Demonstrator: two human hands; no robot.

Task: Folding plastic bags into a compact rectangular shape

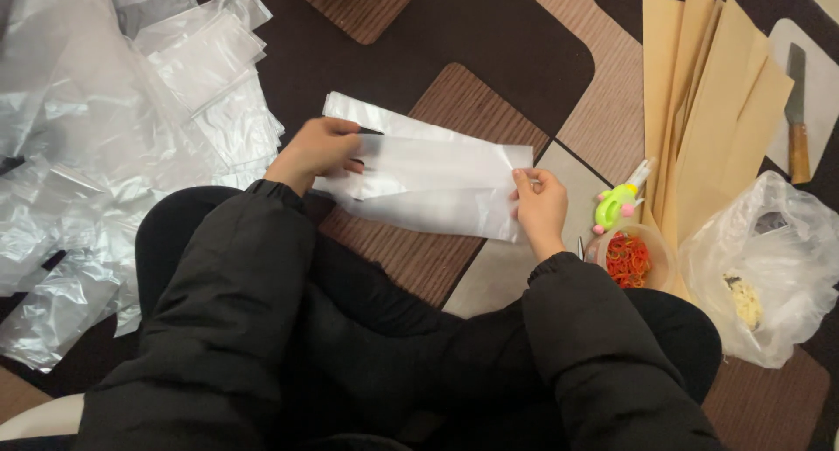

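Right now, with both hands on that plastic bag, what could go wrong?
The clear plastic bag is pinched only at its ends by the left hand and right hand, so it may slip or crease. The right sleeve sits close to the tub of rubber bands and could tip it.

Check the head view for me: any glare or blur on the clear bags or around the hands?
Head view: sharp overall, with no motion blur on the left hand or right hand; soft glare whitens the held clear bag and the bag pile; black sleeves swallow detail; faint shadow under the paper sheets; rubber bands read clearly.
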